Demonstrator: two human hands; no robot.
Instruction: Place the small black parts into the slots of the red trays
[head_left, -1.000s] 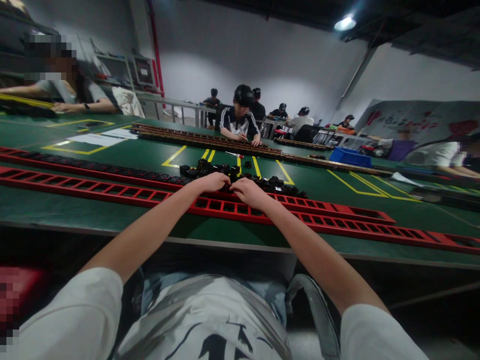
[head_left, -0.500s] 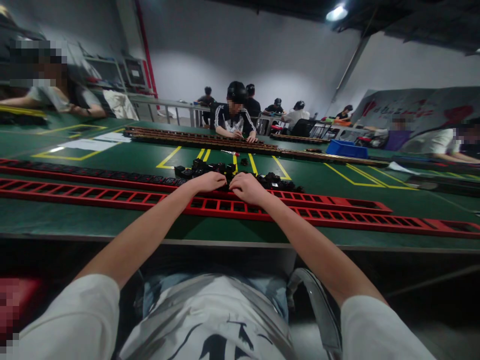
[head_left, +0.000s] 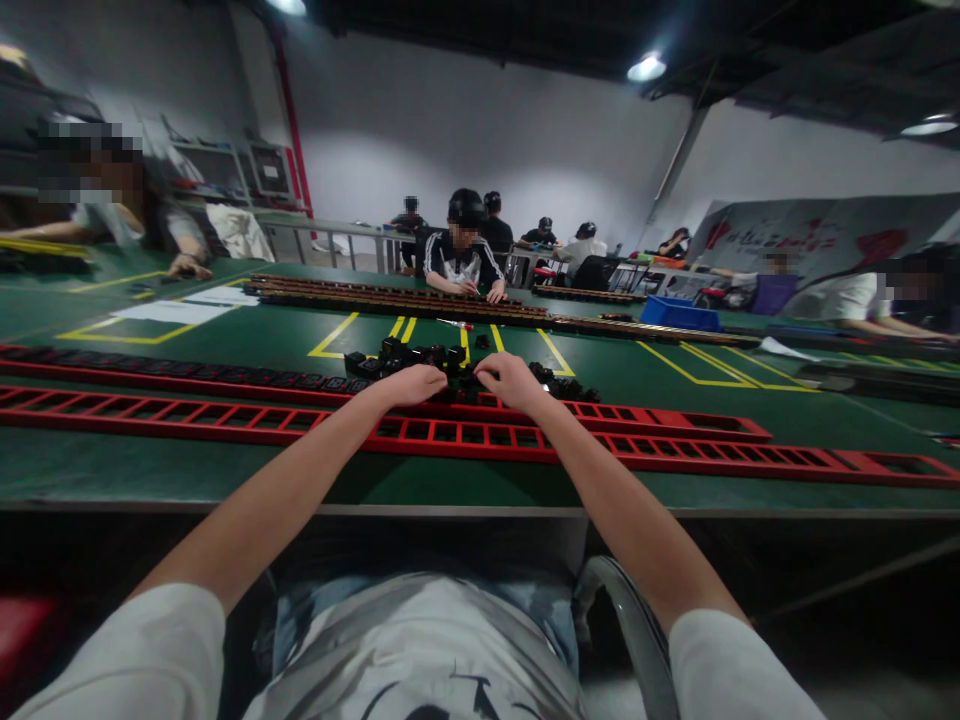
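Observation:
My left hand (head_left: 416, 384) is closed, fingers bent, over the far red slotted frame. My right hand (head_left: 511, 380) is closed too, thumb and fingertips pinched, a short way to the right. Whatever they grip is small and dark and cannot be made out. A pile of small black parts (head_left: 420, 354) lies just beyond and between them. More black parts (head_left: 559, 384) lie by my right hand. The far red frame (head_left: 660, 420) has black pieces (head_left: 247, 374) set in its left slots. Nearer me, a second red frame (head_left: 225, 411) shows open slots.
The green table (head_left: 480, 486) carries yellow taped outlines, a red-handled screwdriver (head_left: 459, 324), white papers (head_left: 176, 308) and a blue bin (head_left: 679, 313). Long brown strips (head_left: 390, 302) lie in front of a co-worker (head_left: 463, 250) opposite. Other people sit left, right and behind.
My view has tilted up slightly. My hands have drawn a little apart, the right one more pinched. The person at the left has put a hand down on the table.

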